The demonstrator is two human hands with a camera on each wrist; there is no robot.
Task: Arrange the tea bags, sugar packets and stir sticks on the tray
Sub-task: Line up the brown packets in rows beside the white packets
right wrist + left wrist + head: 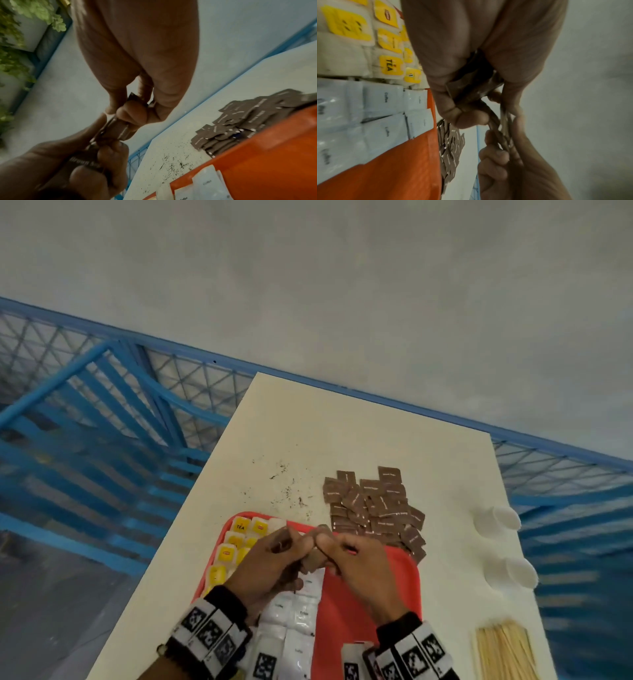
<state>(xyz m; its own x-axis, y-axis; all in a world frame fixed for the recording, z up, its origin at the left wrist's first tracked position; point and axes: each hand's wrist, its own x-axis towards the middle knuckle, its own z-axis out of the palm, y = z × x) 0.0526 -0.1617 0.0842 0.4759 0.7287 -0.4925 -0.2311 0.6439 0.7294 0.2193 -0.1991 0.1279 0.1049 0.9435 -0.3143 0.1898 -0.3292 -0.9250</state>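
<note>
- over the red tray point(404, 573), our left hand point(263, 563) and right hand point(363, 566) meet, fingers of both curled around one small stack of brown sugar packets point(313, 559); how many it holds we cannot tell.
- one loose heap of brown sugar packets point(376, 508) lies on the white table point(342, 426), touching the tray's far rim, too overlapped for us to count.
- yellow-tagged tea bags point(227, 553) fill the tray's left side; we see about seven.
- white coffee sachets point(301, 618) sit in two columns down the tray's middle.
- two white cups point(500, 520) lie at the table's right edge, one bundle of stir sticks point(503, 648) nearer us.
</note>
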